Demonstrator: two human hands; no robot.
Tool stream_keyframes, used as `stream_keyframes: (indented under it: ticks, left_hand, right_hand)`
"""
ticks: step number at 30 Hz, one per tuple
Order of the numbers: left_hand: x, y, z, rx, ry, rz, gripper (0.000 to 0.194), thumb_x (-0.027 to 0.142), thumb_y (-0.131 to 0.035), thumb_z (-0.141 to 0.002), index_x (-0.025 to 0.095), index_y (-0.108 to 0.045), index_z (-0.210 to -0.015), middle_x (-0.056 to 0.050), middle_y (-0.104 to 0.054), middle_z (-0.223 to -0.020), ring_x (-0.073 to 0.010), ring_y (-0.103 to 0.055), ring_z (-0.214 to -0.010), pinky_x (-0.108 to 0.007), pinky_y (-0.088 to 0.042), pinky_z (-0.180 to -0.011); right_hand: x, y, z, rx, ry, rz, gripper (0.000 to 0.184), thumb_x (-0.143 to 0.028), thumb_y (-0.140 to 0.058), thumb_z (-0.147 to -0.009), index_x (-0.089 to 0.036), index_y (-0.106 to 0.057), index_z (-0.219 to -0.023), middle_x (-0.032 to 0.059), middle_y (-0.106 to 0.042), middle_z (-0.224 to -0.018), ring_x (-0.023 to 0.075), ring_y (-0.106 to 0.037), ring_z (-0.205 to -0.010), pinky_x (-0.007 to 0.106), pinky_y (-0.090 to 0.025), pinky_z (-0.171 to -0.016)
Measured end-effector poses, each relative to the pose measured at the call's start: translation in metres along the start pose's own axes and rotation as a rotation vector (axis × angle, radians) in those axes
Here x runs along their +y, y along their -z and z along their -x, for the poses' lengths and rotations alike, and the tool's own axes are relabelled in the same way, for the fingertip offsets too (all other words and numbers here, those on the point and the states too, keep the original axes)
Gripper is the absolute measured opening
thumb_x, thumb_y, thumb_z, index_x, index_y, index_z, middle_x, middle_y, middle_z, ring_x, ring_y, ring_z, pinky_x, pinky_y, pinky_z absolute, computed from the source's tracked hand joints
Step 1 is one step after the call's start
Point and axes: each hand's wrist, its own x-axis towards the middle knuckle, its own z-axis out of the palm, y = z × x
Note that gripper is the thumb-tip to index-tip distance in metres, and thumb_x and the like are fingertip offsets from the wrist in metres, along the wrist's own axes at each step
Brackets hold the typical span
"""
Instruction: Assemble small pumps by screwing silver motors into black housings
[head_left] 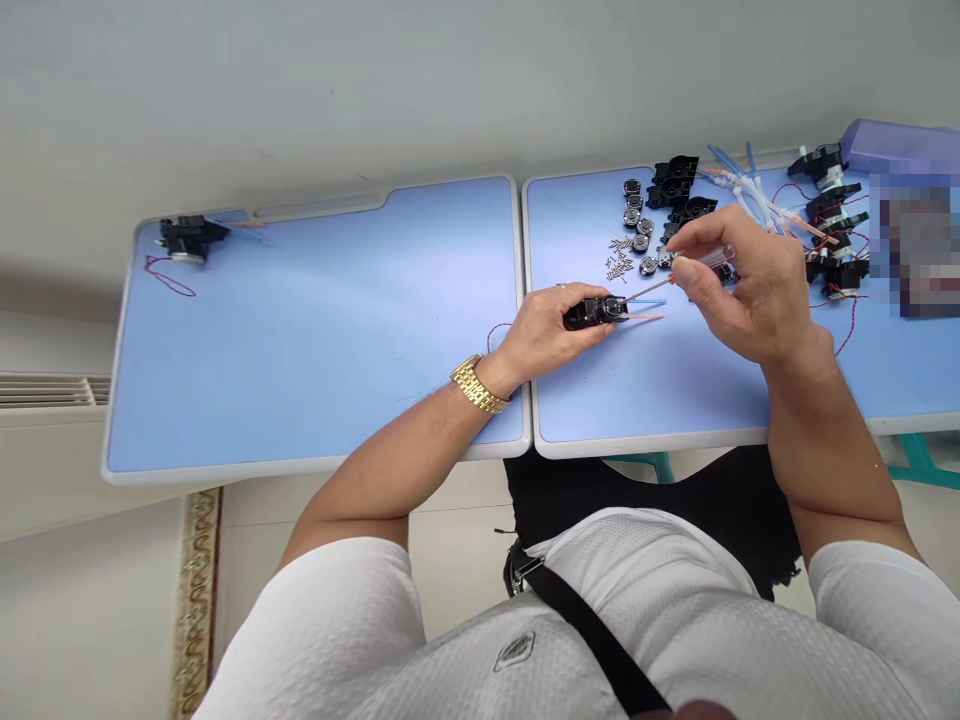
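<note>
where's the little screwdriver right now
In the head view, the small screwdriver sits in the right hand, its tip at the black housing held in the left hand.

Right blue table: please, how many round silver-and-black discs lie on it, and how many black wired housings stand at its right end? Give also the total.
Round silver-and-black metal discs: 7
Black plastic housings with red wires: 4
Total: 11

Bright, even daylight, soft shadows
</note>
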Motion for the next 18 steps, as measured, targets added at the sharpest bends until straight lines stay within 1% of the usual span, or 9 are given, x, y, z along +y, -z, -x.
stream_keyframes:
  ticks: [1,2,4,6,8,11,13,15,18]
  left_hand:
    - [0.0,0.0,0.0,-0.001,0.002,-0.003,0.042,0.044,-0.088,-0.098,0.022,-0.09,-0.134,-0.007,-0.093,-0.134,-0.026,-0.087,-0.12,-0.039,-0.069,-0.113]
    - [0.001,0.0,0.0,-0.002,0.001,-0.005,0.042,0.045,-0.088,-0.099,0.023,-0.09,-0.134,-0.007,-0.093,-0.134,-0.026,-0.087,-0.12,-0.039,-0.069,-0.113]
    - [0.001,0.0,0.0,-0.004,-0.003,-0.011,0.041,0.045,-0.088,-0.099,0.023,-0.09,-0.134,-0.007,-0.093,-0.134,-0.0261,-0.087,-0.12,-0.04,-0.069,-0.114]
    - [0.001,0.0,0.0,-0.005,-0.011,-0.014,0.041,0.045,-0.089,-0.1,0.022,-0.09,-0.134,-0.008,-0.093,-0.134,-0.0262,-0.087,-0.12,-0.04,-0.069,-0.114]
    - [0.0,0.001,0.0,-0.002,-0.026,-0.011,0.041,0.044,-0.089,-0.1,0.022,-0.09,-0.134,-0.008,-0.093,-0.134,-0.0261,-0.088,-0.12,-0.039,-0.069,-0.114]
    - [-0.001,0.001,0.0,-0.006,-0.03,-0.022,0.042,0.044,-0.089,-0.1,0.022,-0.089,-0.136,-0.009,-0.092,-0.134,-0.0263,-0.088,-0.12,-0.04,-0.069,-0.114]
    - [-0.001,0.002,0.0,-0.01,-0.022,-0.038,0.042,0.044,-0.09,-0.1,0.022,-0.089,-0.136,-0.009,-0.092,-0.135,-0.0264,-0.088,-0.12,-0.04,-0.07,-0.114]
    - [0.0,0.001,0.0,-0.007,-0.026,-0.032,0.041,0.044,-0.09,-0.1,0.022,-0.089,-0.135,-0.009,-0.092,-0.134,-0.0262,-0.088,-0.12,-0.039,-0.07,-0.114]
    - [0.0,0.001,0.001,0.008,-0.041,0.008,0.041,0.042,-0.09,-0.099,0.02,-0.09,-0.134,-0.009,-0.093,-0.133,-0.0257,-0.088,-0.12,-0.038,-0.07,-0.113]
  right_hand:
    - [-0.002,0.0,0.0,-0.01,0.016,-0.015,0.042,-0.069,-0.063,-0.118,-0.031,-0.08,-0.117,0.0039,-0.088,-0.105,0.0243,-0.084,-0.088,0.039,-0.065,-0.075]
    - [-0.003,0.0,-0.001,-0.015,0.028,-0.024,0.039,-0.066,-0.064,-0.118,-0.031,-0.079,-0.118,0.0038,-0.088,-0.106,0.0246,-0.084,-0.089,0.04,-0.065,-0.075]
    - [-0.003,0.001,-0.001,-0.019,0.038,-0.03,0.031,-0.061,-0.069,-0.116,-0.031,-0.078,-0.111,0.0021,-0.087,-0.1,0.023,-0.082,-0.081,0.039,-0.064,-0.072]
    - [-0.001,0.002,-0.001,-0.019,0.034,-0.022,0.029,-0.059,-0.076,-0.112,-0.032,-0.077,-0.102,-0.0003,-0.084,-0.09,0.0204,-0.075,-0.069,0.037,-0.06,-0.065]
    - [0.002,0.003,0.0,-0.008,0.018,0.001,0.034,-0.062,-0.083,-0.108,-0.032,-0.076,-0.096,-0.0022,-0.08,-0.081,0.0186,-0.068,-0.062,0.036,-0.055,-0.06]
    - [0.007,0.002,0.001,0.012,-0.011,0.046,0.046,-0.069,-0.09,-0.103,-0.03,-0.072,-0.087,-0.0036,-0.073,-0.072,0.017,-0.063,-0.058,0.036,-0.052,-0.059]
    - [0.008,0.001,0.002,0.024,-0.017,0.068,0.052,-0.073,-0.088,-0.103,-0.029,-0.069,-0.084,-0.0035,-0.071,-0.068,0.0168,-0.063,-0.058,0.036,-0.052,-0.06]
    - [0.006,0.001,0.001,0.026,-0.001,0.078,0.054,-0.075,-0.08,-0.108,-0.028,-0.069,-0.085,-0.002,-0.072,-0.069,0.018,-0.066,-0.06,0.037,-0.053,-0.062]
    - [-0.002,0.002,-0.001,-0.014,0.033,0.051,0.05,-0.072,-0.06,-0.119,-0.029,-0.073,-0.099,0.0022,-0.082,-0.087,0.0209,-0.077,-0.074,0.038,-0.06,-0.069]
